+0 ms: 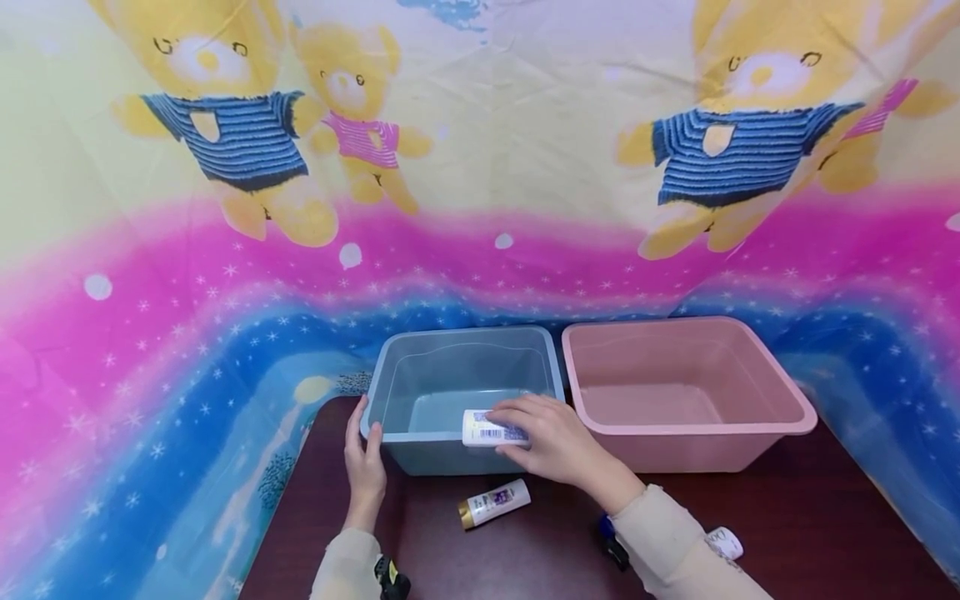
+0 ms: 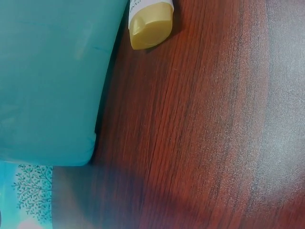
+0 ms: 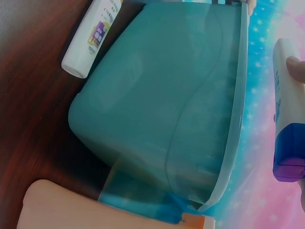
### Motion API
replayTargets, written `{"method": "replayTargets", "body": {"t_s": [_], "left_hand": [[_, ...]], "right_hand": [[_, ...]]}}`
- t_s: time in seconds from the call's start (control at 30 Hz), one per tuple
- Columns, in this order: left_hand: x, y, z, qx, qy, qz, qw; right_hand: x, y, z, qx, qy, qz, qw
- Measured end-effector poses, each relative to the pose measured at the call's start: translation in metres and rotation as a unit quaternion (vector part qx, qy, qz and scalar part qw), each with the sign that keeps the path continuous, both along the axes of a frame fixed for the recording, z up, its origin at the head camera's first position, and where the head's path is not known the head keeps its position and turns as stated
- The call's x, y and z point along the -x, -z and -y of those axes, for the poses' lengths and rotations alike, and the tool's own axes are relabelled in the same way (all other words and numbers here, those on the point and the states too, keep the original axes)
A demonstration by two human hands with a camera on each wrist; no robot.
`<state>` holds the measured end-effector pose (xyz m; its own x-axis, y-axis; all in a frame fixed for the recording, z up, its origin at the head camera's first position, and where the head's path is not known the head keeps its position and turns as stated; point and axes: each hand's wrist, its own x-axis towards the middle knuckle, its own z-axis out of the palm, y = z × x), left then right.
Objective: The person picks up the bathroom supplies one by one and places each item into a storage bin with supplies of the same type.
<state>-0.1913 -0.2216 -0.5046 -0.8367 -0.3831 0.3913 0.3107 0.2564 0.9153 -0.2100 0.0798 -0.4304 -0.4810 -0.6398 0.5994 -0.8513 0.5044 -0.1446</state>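
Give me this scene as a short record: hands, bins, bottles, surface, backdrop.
left_hand: left hand touches blue bin at its near left corner
right_hand: right hand grips white bottle by the bin's near rim
bins: blue bin on the left, pink bin on the right
loose_bottle: gold-capped bottle lying in front of blue bin
partly_hidden: white container by the right sleeve
surface: dark wood table
backdrop: bear-print cloth
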Motion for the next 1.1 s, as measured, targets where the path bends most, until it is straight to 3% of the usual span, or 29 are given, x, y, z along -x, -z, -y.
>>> {"method": "replayTargets", "body": {"t_s": [0.1,0.3,0.43,1.1], "left_hand": [[0.003,0.004,0.002,-0.001,-0.002,0.000,1.0000],[0.016,0.027,0.010,0.001,-0.013,0.004,0.9999],[0.019,0.032,0.012,0.005,-0.015,0.004,0.9999],[0.014,0.028,0.010,-0.014,-0.009,0.011,0.9998]], "right_hand": [[0.004,-0.001,0.001,0.005,-0.002,-0.007,1.0000],[0.012,-0.004,0.000,0.013,-0.008,0.001,0.9999],[0.018,-0.007,0.001,0.012,-0.010,0.004,0.9999],[0.036,-0.011,0.008,0.002,0.032,0.073,0.9968]]}}
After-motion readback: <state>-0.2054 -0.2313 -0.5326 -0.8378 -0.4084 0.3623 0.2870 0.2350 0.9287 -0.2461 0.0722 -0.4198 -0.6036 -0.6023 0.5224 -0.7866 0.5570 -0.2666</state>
